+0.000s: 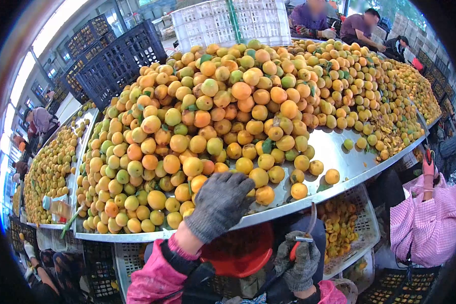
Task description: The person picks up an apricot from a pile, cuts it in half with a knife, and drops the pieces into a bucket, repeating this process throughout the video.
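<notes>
My left hand (222, 205), in a dark grey knitted glove, lies over the front edge of a big heap of apricots (202, 121). Its fingers curl down among the fruit, and whatever sits under them is hidden. Below the table edge, my right hand (299, 261), gloved the same way, is closed round the red handle of a hooked knife (313, 220). The thin curved blade points up toward the rim of the metal table (268, 209). Several loose apricots (299, 190) rest on the metal between the hands and the heap.
A red basin (243, 253) stands under the table edge between my arms. To its right, a white crate (370, 223) holds cut fruit. Dark crates (119, 63) and a white crate (233, 23) rise behind the heap. Co-workers (359, 28) sit across and at both sides.
</notes>
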`<state>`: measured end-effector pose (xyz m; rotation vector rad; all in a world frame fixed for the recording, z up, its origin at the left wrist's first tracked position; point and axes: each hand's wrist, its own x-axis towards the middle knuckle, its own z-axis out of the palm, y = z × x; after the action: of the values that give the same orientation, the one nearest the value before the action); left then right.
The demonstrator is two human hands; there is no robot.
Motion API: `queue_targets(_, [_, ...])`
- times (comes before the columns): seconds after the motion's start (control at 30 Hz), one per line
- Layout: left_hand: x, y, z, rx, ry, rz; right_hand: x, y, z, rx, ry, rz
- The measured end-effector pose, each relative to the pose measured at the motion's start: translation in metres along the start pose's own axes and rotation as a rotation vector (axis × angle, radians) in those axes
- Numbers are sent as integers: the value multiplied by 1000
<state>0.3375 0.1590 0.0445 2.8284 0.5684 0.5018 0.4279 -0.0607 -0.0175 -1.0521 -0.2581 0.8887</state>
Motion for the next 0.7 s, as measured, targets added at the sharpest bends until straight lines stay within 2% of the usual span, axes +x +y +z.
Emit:
queue_targets(0.1, [38, 1, 23, 61, -95, 52, 4, -4, -4, 155, 26, -45])
queue_targets(0.2, [65, 10, 43, 53, -215, 130, 9, 5, -10, 45, 149, -119])
queue_targets(0.27, [80, 13, 67, 46, -238, 336, 8, -3, -8, 23, 140, -164])
queue_targets(0.3, [86, 14, 83, 11, -277, 383, 6, -12, -4, 20, 130, -102])
queue_targets(0.33, [91, 17, 90, 8, -280, 386, 6, -17, -2, 16, 120, -40])
queue_targets(0.43, [105, 28, 112, -19, -92, 601, 7, -13, -2, 44, 168, -3])
queue_targets(0.57, [119, 29, 140, 113, -199, 684, 8, -7, -5, -36, 192, -56])
queue_targets(0.6, [120, 29, 142, 112, -194, 688, 7, -5, -7, 37, 181, -39])
queue_targets(0.67, [119, 27, 142, 2, -185, 611, 8, -2, -10, 110, 169, -27])
queue_targets(0.7, [116, 29, 125, 5, -183, 614, 10, 1, -10, 48, 169, -99])
